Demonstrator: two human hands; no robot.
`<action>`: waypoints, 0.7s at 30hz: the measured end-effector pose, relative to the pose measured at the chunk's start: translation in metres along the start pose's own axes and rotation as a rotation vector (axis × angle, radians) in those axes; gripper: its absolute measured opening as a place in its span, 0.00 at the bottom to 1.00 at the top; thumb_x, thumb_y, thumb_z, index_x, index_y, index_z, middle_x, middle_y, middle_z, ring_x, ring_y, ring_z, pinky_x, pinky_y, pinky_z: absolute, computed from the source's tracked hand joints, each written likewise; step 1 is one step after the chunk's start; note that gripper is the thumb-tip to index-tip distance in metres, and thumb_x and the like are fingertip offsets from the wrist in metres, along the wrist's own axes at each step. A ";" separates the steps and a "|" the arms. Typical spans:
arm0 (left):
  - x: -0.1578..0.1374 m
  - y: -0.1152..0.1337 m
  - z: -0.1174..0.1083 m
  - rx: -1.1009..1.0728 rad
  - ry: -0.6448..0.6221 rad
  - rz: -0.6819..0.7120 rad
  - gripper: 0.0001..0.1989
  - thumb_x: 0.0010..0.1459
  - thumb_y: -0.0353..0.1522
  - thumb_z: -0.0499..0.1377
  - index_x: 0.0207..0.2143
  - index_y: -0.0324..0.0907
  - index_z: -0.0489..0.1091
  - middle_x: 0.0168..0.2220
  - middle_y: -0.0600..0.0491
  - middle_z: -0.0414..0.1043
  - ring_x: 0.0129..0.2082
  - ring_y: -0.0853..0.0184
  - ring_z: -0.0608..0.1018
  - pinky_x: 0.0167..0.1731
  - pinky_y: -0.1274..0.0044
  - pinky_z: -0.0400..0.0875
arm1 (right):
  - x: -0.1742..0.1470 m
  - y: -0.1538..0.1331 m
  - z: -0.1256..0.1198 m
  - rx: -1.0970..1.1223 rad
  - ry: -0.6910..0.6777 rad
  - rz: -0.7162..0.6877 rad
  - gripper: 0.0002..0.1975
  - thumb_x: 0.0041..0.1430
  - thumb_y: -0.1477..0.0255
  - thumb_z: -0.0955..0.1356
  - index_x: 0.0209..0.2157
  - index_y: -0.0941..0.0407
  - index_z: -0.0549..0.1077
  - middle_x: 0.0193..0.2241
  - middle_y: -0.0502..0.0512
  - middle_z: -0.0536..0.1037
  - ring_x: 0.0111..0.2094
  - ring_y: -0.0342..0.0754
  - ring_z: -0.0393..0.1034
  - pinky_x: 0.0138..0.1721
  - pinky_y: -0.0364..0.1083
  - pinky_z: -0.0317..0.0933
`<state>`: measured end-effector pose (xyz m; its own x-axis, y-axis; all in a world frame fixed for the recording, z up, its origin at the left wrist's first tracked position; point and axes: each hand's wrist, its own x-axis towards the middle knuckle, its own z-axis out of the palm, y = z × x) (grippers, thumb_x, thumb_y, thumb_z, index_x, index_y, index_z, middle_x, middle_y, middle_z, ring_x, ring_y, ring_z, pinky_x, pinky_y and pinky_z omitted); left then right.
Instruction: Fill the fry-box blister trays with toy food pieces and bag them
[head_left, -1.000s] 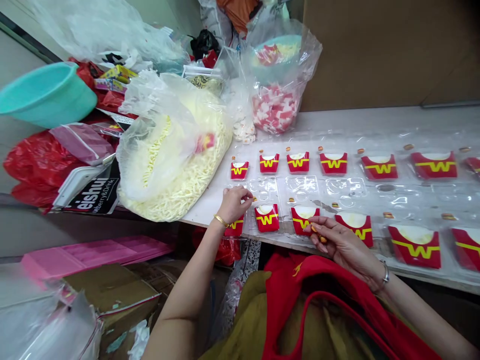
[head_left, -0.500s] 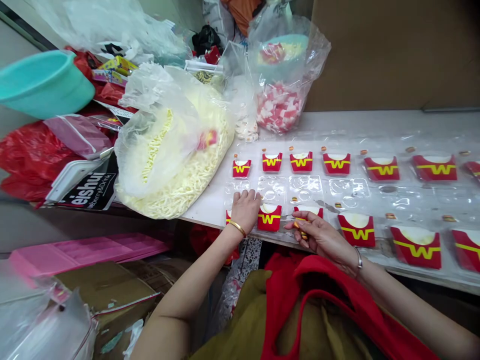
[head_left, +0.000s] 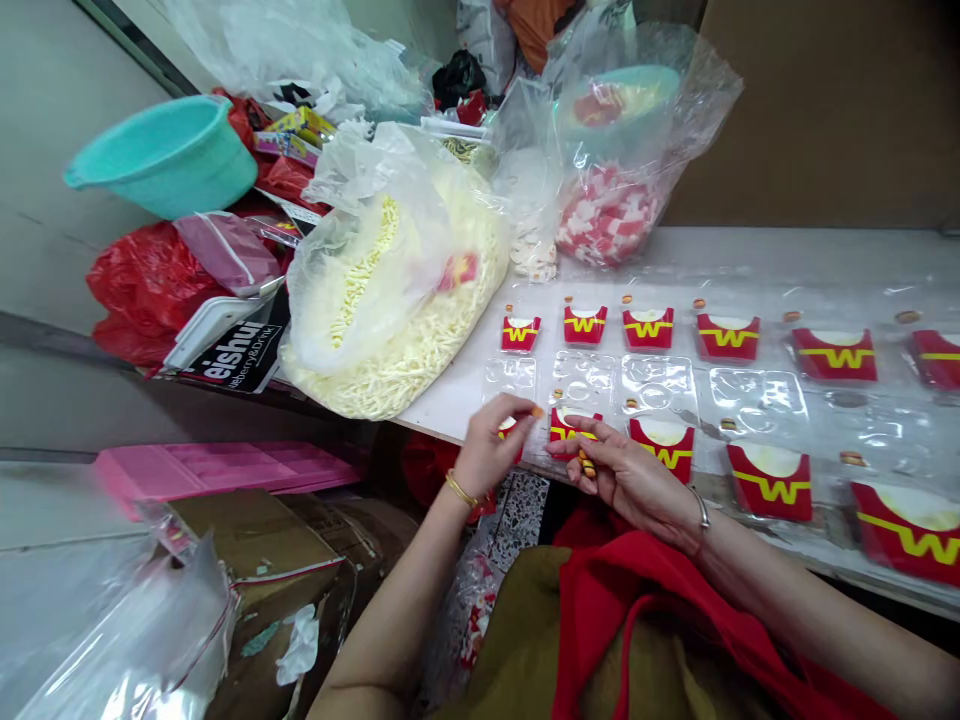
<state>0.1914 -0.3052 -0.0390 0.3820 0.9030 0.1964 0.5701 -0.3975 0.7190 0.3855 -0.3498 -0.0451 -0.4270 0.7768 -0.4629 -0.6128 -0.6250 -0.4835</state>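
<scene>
My left hand (head_left: 496, 448) pinches a tiny orange-brown toy burger (head_left: 537, 411) between its fingertips, above the left end of the front row. Beside it, palm partly up, my right hand (head_left: 619, 468) curls around several toy burgers (head_left: 587, 464) and its index finger stretches toward the left. Under the hands are clear plastic blister trays (head_left: 585, 378), each with a red toy fries box (head_left: 661, 447) bearing a yellow W. A toy burger (head_left: 558, 395) sits above a box that my right fingers partly cover. The leftmost front box is mostly hidden by my left hand.
A big clear bag of pale yellow toy fries (head_left: 390, 375) lies left of the trays. Behind it are a bag of pink-and-white pieces (head_left: 607, 215) and a turquoise basin (head_left: 169, 165). Below left stand a pink tray (head_left: 225, 470) and a cardboard box (head_left: 262, 540).
My left hand has lifted from the leftmost tray and turned toward my right hand, with a toy burger now showing at its fingertips. The camera view has swung somewhat to the left.
</scene>
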 end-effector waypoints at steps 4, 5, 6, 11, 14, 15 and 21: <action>0.010 -0.054 -0.040 0.256 0.014 0.062 0.08 0.63 0.32 0.53 0.41 0.40 0.70 0.36 0.49 0.71 0.36 0.66 0.73 0.37 0.75 0.67 | 0.003 0.010 0.000 -0.022 0.026 0.028 0.15 0.57 0.74 0.69 0.45 0.60 0.64 0.31 0.56 0.73 0.25 0.40 0.65 0.21 0.37 0.54; 0.012 -0.064 -0.045 0.333 -0.021 0.085 0.08 0.63 0.32 0.53 0.41 0.40 0.70 0.35 0.49 0.71 0.36 0.66 0.73 0.37 0.74 0.66 | 0.002 0.012 -0.001 -0.021 0.032 0.031 0.14 0.57 0.74 0.69 0.44 0.60 0.64 0.30 0.55 0.72 0.24 0.40 0.64 0.21 0.37 0.53; 0.013 -0.073 -0.048 0.406 -0.057 0.106 0.08 0.63 0.31 0.52 0.40 0.39 0.70 0.35 0.48 0.71 0.35 0.66 0.73 0.37 0.74 0.66 | 0.002 0.015 -0.001 -0.022 0.038 0.036 0.14 0.56 0.74 0.69 0.44 0.59 0.65 0.28 0.54 0.72 0.24 0.40 0.64 0.21 0.37 0.53; 0.014 -0.095 -0.043 0.648 -0.238 0.210 0.09 0.62 0.27 0.51 0.37 0.39 0.70 0.35 0.48 0.72 0.37 0.63 0.72 0.38 0.71 0.64 | -0.001 0.022 0.000 -0.024 0.060 0.068 0.15 0.54 0.73 0.70 0.43 0.58 0.65 0.26 0.52 0.71 0.23 0.40 0.62 0.20 0.37 0.52; 0.010 -0.100 -0.037 0.662 -0.263 0.233 0.10 0.61 0.25 0.51 0.38 0.40 0.71 0.38 0.48 0.72 0.38 0.63 0.72 0.38 0.71 0.64 | -0.001 0.024 0.002 -0.034 0.078 0.068 0.17 0.52 0.72 0.72 0.42 0.58 0.66 0.25 0.51 0.71 0.22 0.39 0.61 0.19 0.36 0.50; 0.007 -0.102 -0.036 0.651 -0.255 0.227 0.11 0.60 0.25 0.51 0.40 0.41 0.71 0.39 0.47 0.72 0.40 0.63 0.72 0.39 0.70 0.64 | -0.001 0.025 0.003 -0.037 0.083 0.068 0.17 0.51 0.71 0.72 0.42 0.58 0.66 0.25 0.51 0.71 0.22 0.39 0.61 0.19 0.36 0.50; -0.018 -0.108 -0.041 0.502 -0.119 0.085 0.20 0.60 0.25 0.48 0.50 0.49 0.69 0.55 0.49 0.66 0.53 0.59 0.69 0.48 0.62 0.64 | 0.008 0.027 0.005 0.007 0.073 0.040 0.18 0.49 0.63 0.74 0.35 0.59 0.69 0.24 0.51 0.71 0.21 0.39 0.61 0.18 0.36 0.47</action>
<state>0.0929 -0.2713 -0.0926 0.5053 0.8512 0.1418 0.8011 -0.5238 0.2897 0.3625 -0.3603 -0.0581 -0.4013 0.7436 -0.5348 -0.6014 -0.6543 -0.4585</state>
